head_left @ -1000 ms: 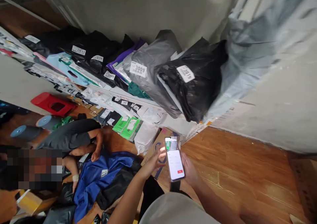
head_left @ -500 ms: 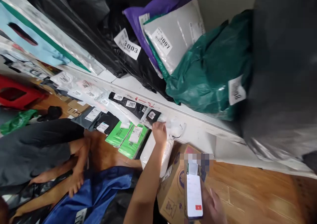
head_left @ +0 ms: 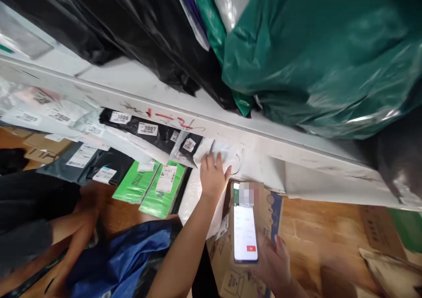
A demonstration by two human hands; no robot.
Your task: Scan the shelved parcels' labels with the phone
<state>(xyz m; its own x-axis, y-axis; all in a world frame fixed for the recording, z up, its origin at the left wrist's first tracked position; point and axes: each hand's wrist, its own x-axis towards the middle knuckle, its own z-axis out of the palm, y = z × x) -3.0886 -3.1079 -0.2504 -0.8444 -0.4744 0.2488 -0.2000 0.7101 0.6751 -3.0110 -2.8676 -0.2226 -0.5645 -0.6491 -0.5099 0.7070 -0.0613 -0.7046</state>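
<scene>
My left hand (head_left: 213, 175) reaches onto the lower shelf, fingers spread, against a thin white plastic parcel (head_left: 227, 153). The fingertips are partly blurred, and I see nothing gripped in them. Left of that hand stand a small dark parcel (head_left: 191, 145) with a label and a black parcel (head_left: 161, 133) labelled 3007. In my right hand (head_left: 275, 263) is a smartphone (head_left: 245, 232) with a lit white screen and a red button near its bottom; part of the screen is blurred out. A white padded parcel (head_left: 191, 194) lies beneath my left forearm.
Large black bags (head_left: 132, 38) and a green bag (head_left: 313, 69) overhang the shelf edge (head_left: 211, 124). Below are bright green parcels (head_left: 163, 192), a cardboard box (head_left: 227, 263) and a blue sack (head_left: 132, 254). Another person's arm (head_left: 72, 232) is at the lower left.
The view has moved closer to the shelf edge. My left hand's fingers have spread over the white parcel. The phone stays in my right hand, and the other person's arm has shifted.
</scene>
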